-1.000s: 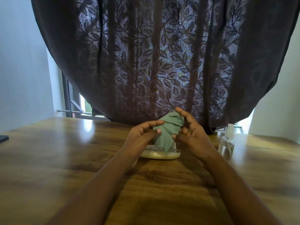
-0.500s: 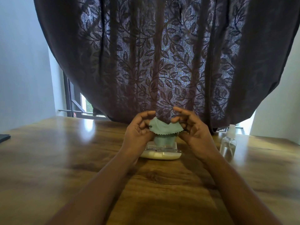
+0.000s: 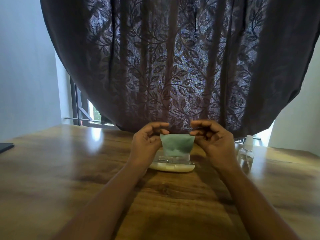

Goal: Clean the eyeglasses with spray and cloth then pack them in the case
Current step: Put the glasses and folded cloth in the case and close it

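A green cleaning cloth [image 3: 176,144] with a zigzag edge hangs spread flat between my two hands above the table. My left hand [image 3: 147,142] pinches its upper left corner and my right hand [image 3: 212,141] pinches its upper right corner. Directly below the cloth lies the open case [image 3: 173,168], pale cream with a clear part, on the wooden table [image 3: 69,179]. Something clear lies in the case; I cannot tell whether it is the eyeglasses. A clear spray bottle [image 3: 245,154] with a white cap stands upright to the right of my right hand.
A dark leaf-patterned curtain [image 3: 173,66] hangs just behind the table's far edge. A dark flat object [image 3: 5,147] lies at the left edge of the table. Window bars [image 3: 78,110] show at the back left.
The cloth was bunched up between my hands a second ago. My hands have moved apart and stretched it out flat, holding it by its top corners.
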